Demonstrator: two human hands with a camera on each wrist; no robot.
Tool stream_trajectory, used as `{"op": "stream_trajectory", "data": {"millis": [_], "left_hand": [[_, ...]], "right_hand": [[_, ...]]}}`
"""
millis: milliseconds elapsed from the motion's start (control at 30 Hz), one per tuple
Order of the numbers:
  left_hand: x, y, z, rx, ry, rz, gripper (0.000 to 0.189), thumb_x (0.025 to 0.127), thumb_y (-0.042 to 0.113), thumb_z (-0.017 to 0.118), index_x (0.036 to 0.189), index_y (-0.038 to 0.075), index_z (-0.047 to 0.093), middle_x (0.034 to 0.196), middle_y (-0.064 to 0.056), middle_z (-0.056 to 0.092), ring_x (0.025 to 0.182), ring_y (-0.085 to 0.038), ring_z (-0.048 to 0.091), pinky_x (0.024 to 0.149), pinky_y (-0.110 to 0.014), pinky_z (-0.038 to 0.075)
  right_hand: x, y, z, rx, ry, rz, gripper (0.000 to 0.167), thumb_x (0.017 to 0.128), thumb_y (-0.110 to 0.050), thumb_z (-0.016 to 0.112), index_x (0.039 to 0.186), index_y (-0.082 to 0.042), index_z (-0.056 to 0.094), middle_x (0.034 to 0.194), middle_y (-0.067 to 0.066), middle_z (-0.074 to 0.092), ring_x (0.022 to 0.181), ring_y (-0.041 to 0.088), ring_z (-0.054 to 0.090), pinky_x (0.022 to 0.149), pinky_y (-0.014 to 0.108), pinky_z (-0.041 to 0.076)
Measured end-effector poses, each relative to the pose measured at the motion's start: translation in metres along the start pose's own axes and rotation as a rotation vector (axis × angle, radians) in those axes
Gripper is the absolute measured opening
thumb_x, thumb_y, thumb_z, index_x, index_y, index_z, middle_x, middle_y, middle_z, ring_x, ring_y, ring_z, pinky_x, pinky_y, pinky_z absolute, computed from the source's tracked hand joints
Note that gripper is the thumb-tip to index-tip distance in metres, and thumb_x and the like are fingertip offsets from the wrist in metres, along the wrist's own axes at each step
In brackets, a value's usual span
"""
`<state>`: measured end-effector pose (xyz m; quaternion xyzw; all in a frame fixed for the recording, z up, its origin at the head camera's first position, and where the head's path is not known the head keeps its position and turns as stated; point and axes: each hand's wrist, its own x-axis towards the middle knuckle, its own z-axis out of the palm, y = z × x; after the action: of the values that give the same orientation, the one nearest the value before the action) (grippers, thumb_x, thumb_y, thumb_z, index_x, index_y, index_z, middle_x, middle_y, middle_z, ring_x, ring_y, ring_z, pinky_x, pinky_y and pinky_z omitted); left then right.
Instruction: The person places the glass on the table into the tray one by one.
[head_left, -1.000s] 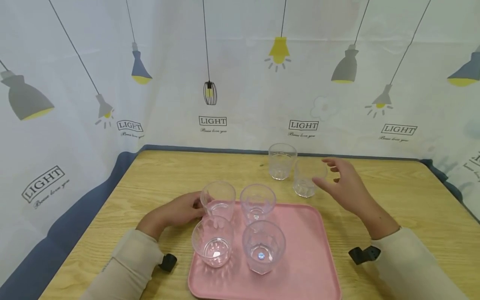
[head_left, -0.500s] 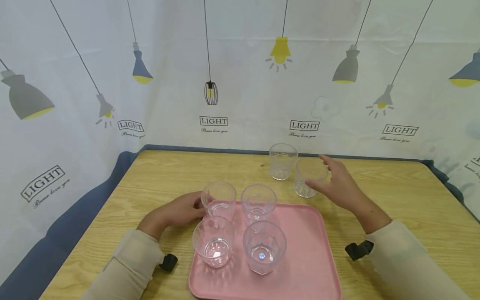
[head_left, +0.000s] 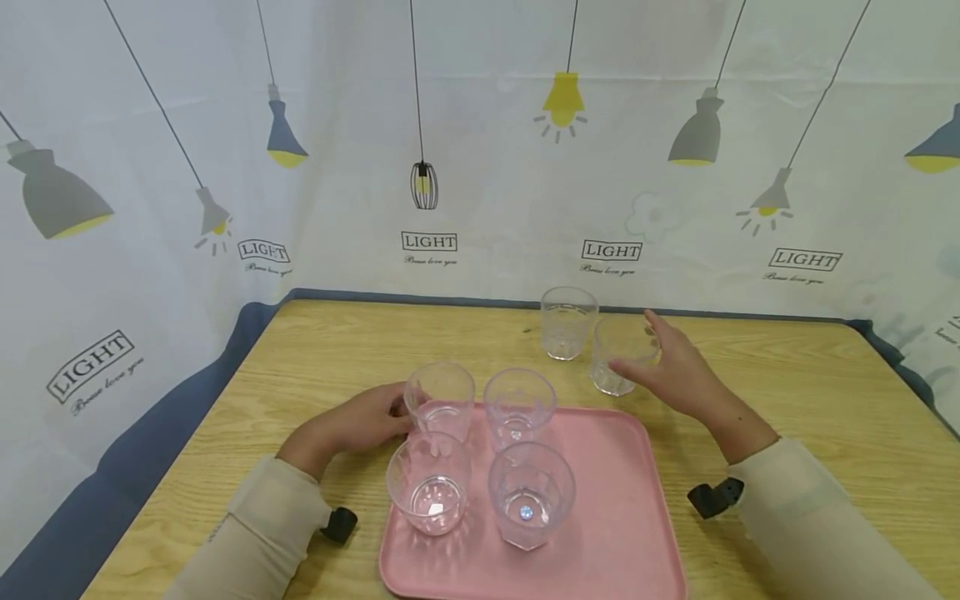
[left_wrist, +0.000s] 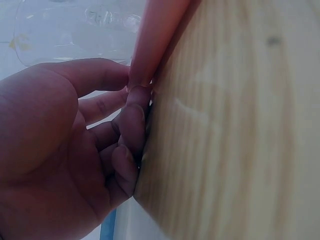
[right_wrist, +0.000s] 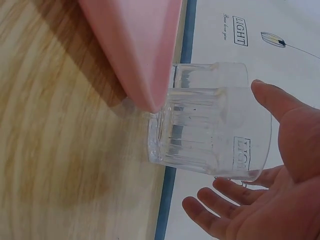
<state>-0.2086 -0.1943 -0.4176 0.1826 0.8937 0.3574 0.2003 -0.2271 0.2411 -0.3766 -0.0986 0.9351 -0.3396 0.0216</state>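
In the head view, several clear plastic tumblers stand on the pink tray, among them a front-right tumbler and a back-left tumbler. My left hand is at the tray's back-left corner; in the left wrist view its thumb and index finger pinch the tray's edge. Behind the tray, two more tumblers stand on the table. My right hand is spread around the rim of the nearer tumbler, thumb on one side and fingers on the other, without a visible grip. The farther tumbler stands just behind it.
The wooden table extends to both sides of the tray. A white curtain printed with lamps hangs along its back edge, with a blue border at the bottom.
My right hand has moved slightly left, its thumb now in front of the nearer tumbler behind the tray. My left hand and the tumblers stay where they were.
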Motion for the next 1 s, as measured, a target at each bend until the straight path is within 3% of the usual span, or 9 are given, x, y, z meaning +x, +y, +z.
{"op": "stream_trajectory", "data": {"millis": [133,300,1000], "left_hand": [[0.0003,0.001,-0.0001,0.002,0.002,0.001,0.024,0.1,0.025,0.06,0.123,0.017,0.06,0.091,0.0,0.06,0.088,-0.016,0.056,0.083,-0.033,0.046],[0.0013,0.0021,0.0003,-0.002,0.001,0.0,0.022,0.1,0.025,0.061,0.12,0.018,0.061,0.089,0.001,0.06,0.088,-0.016,0.056,0.083,-0.033,0.045],[-0.002,0.0034,-0.0021,0.013,-0.006,0.028,0.025,0.1,0.025,0.06,0.124,0.016,0.06,0.099,0.0,0.063,0.094,-0.016,0.056,0.086,-0.034,0.046]], "right_hand": [[-0.0013,0.0,0.0004,0.037,-0.033,0.043,0.11,0.092,-0.055,0.065,0.159,-0.002,-0.004,0.159,0.03,0.026,0.142,0.052,0.032,0.106,0.068,0.038],[-0.0017,-0.0006,0.002,0.046,-0.038,0.076,0.109,0.092,-0.055,0.065,0.159,-0.001,-0.001,0.157,0.029,0.031,0.139,0.049,0.037,0.103,0.064,0.043],[-0.0028,-0.0013,0.0038,0.093,-0.034,0.091,0.102,0.091,-0.049,0.069,0.159,-0.003,0.009,0.155,0.027,0.035,0.128,0.043,0.05,0.092,0.052,0.053]]}}
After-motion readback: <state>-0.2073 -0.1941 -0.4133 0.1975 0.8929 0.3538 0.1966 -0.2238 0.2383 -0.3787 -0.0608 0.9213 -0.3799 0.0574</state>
